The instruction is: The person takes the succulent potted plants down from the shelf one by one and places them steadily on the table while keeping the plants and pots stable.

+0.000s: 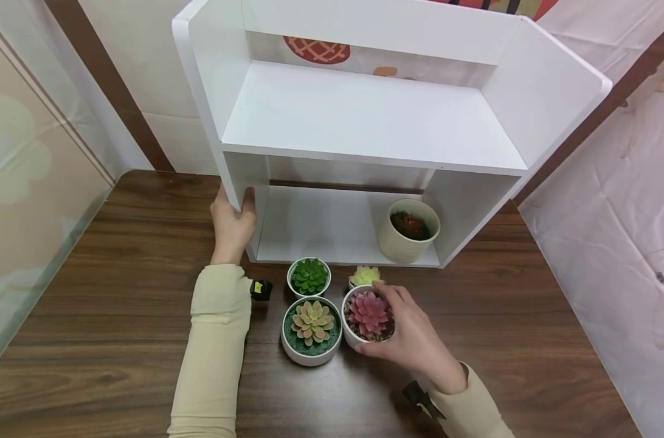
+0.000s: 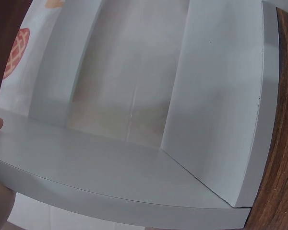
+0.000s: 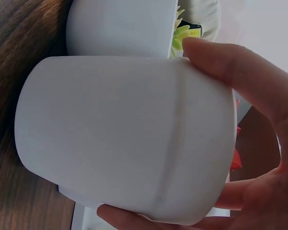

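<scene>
My left hand [image 1: 232, 226] grips the front edge of the left side panel of a white two-tier shelf [image 1: 365, 115]; the left wrist view shows only a thumb tip and part of the hand at that panel. With thumb and fingers around its rim, my right hand [image 1: 419, 340] holds a white pot [image 3: 110, 129] containing a pink succulent [image 1: 368, 313]. Beside it on the table stand a wide white pot with a peach-tipped succulent [image 1: 312, 322], a smaller one with a dark green succulent [image 1: 309, 277], and a partly hidden yellow-green succulent [image 1: 365, 275].
A cream pot [image 1: 400, 246] with a reddish plant stands on the lower board [image 1: 321, 225], near the right panel. The shelf stands toward the back of a dark wooden table [image 1: 118, 292]. Printed cloth [image 1: 600, 231] hangs around the table.
</scene>
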